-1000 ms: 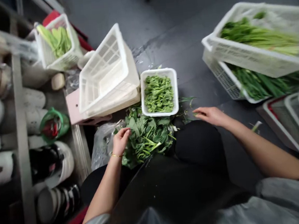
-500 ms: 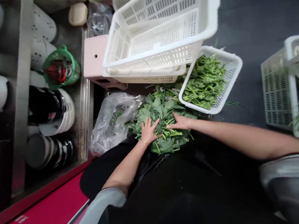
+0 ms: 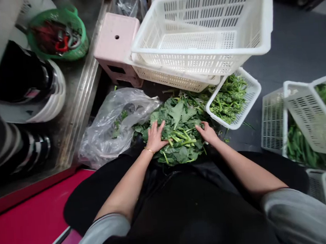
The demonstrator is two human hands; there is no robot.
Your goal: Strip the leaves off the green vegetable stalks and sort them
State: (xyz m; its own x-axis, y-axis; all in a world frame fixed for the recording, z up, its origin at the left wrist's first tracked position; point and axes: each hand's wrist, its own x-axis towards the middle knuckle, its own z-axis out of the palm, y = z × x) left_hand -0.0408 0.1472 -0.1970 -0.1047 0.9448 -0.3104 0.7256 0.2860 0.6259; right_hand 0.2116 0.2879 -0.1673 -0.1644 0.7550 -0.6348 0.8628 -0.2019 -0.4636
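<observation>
In the head view, the leaves [image 3: 178, 115] are heaped between the person's legs, with cut stems [image 3: 185, 137] on top. The heap is flanked by both hands. The left hand [image 3: 155, 137] is opened, fingers spread flat over the near left part of the leaves. The right hand [image 3: 208, 132] is laid at the right edge, fingers loosely bent; whether anything is pinched there cannot be told. The step in hand is judged to be handling the heap from its two sides. For any lift or turn, fingers would need to be worked under the edges and the loose stems kept in, since they could slip off.

At left, the heap is met by the crumpled bag [image 3: 106, 120], which could be snagged. Behind, movement is bounded by the large basket [image 3: 203, 64] and the stool [image 3: 117, 46]. At the far right, the small basket [image 3: 250, 92], with greens [image 3: 229, 100] in it, is set close by, its rim slanted. Beyond it, room is given by the floor [image 3: 294, 32] short of the crates [image 3: 272, 121].
</observation>
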